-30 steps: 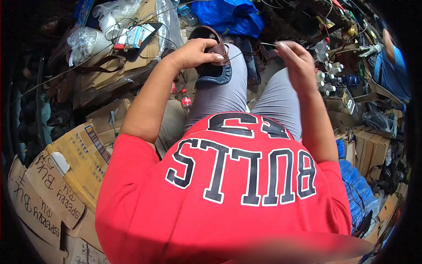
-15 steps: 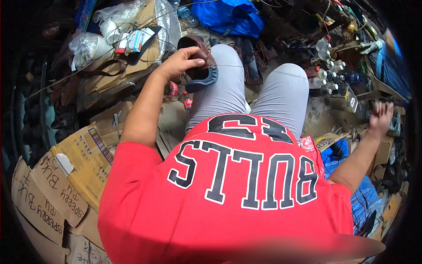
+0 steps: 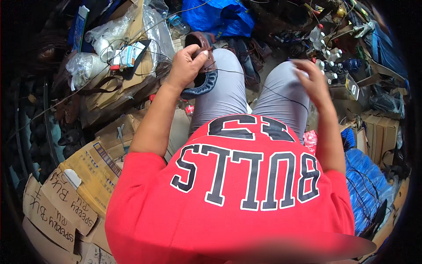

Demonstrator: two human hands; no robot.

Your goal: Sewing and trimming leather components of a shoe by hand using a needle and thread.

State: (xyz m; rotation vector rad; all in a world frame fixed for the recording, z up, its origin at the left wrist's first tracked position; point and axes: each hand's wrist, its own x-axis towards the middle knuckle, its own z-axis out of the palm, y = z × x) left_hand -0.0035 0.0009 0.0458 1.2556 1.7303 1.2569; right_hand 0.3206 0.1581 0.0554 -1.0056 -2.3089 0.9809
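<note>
1. My left hand (image 3: pixel 182 68), on the far left of my lap, pinches a brown shoe (image 3: pixel 211 64), thumb on the near face and fingers curled behind.
2. The shoe is held tilted at the outer side of my left knee; its dark blue gathered collar (image 3: pixel 206 89) faces near.
3. A dark thread (image 3: pixel 231 71) runs right from the shoe, across the grey trousers (image 3: pixel 222 94), and lies slack over my right thigh.
4. My right hand (image 3: pixel 314 82) is raised above the right knee, well apart from the shoe, with fingers bent toward the far left. Motion blurs the fingertips, so I cannot tell whether they pinch a needle, the thread or nothing.
5. Step in hand, as I judge it: sewing the collar to the brown upper, at a point between 2 stitches, with thread length being managed.
6. The next move would call for a steady left pinch, the slack gathered clear of my knees, and the right fingertips brought back to the seam.
7. Surroundings: white-capped bottles (image 3: pixel 332 66) on the far right, a blue plastic sheet (image 3: pixel 220 17) at the far side, and a yellowish carton (image 3: pixel 90 176) on the near left.
</note>
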